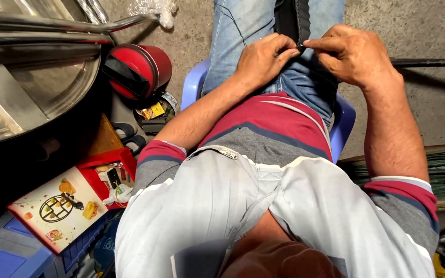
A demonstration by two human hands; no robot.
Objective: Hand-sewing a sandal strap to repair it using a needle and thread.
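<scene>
Grey-and-maroon polo shirt (263, 195), both hands (305, 56) together, pinching a black strap (301, 20), long axis running away over the jeans (238, 31)

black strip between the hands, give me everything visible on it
The black strip looks like rubber or leather, flat and dark with a lighter line along one edge. It runs from the top of the picture down over the lap, between the knees in blue jeans. The left hand and right hand pinch its lower end from either side, fingertips meeting on it. Its upper end is cut off by the frame; the part under the hands is hidden.
</scene>
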